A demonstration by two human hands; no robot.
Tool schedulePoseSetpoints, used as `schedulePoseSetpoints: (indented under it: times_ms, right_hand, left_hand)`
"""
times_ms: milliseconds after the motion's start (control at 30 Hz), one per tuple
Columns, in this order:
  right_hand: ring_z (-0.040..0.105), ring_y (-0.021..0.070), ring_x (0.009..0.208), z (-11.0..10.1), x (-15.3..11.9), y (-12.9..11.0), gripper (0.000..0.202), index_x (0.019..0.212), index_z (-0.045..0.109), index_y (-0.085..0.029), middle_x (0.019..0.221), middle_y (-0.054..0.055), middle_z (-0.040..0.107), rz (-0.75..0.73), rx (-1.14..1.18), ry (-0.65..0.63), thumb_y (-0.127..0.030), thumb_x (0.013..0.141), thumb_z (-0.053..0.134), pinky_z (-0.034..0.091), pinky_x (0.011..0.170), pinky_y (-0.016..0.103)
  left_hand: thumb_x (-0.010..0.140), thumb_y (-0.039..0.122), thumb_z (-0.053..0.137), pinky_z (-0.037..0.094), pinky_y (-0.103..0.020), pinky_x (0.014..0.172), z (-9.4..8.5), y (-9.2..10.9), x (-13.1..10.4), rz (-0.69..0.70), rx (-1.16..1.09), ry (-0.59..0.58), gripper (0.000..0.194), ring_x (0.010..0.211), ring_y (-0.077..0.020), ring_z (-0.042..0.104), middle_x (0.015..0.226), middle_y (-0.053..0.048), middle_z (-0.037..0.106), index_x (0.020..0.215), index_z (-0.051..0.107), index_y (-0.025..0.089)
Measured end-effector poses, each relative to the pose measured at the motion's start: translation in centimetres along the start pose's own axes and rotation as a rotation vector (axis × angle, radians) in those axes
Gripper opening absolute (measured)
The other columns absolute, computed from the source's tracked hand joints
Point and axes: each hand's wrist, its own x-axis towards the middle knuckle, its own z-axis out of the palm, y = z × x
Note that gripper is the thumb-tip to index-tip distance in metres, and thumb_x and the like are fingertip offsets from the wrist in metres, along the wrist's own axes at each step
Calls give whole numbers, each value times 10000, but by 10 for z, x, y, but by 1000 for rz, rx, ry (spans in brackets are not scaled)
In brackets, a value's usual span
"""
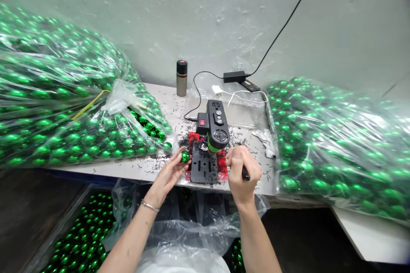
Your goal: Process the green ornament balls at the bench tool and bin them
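My left hand (169, 171) holds a shiny green ball (185, 156) at its fingertips, just left of a small black machine (218, 126). The machine has round vents, buttons and a red switch, and stands on a black slotted base plate (204, 175) over a red mat (221, 166). To the right of the plate, my right hand (244, 172) is closed in a fist around a thin tool with a black handle (245, 175); the tool's far end is hard to make out. Small black bits lie scattered around the machine.
Large clear bags of green balls stand at the left (64, 94) and right (336, 136). Behind the machine are a bottle (182, 79), a power adapter (234, 77) and cables. An open bag of green balls (86, 230) sits below the table (128, 169).
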Motion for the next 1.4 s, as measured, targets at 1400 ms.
schedulePoseSetpoints:
  times_ms: [1400]
  right_hand:
    - [557, 129, 623, 23, -81, 61, 303, 732, 470, -221, 749, -2, 543, -198, -72, 102, -237, 997, 323, 527, 740, 373]
  left_hand:
    - [863, 363, 701, 413, -503, 1022, 22, -52, 22, 863, 1198, -121, 307, 1038, -276, 624, 1093, -95, 738, 1137, 704, 225]
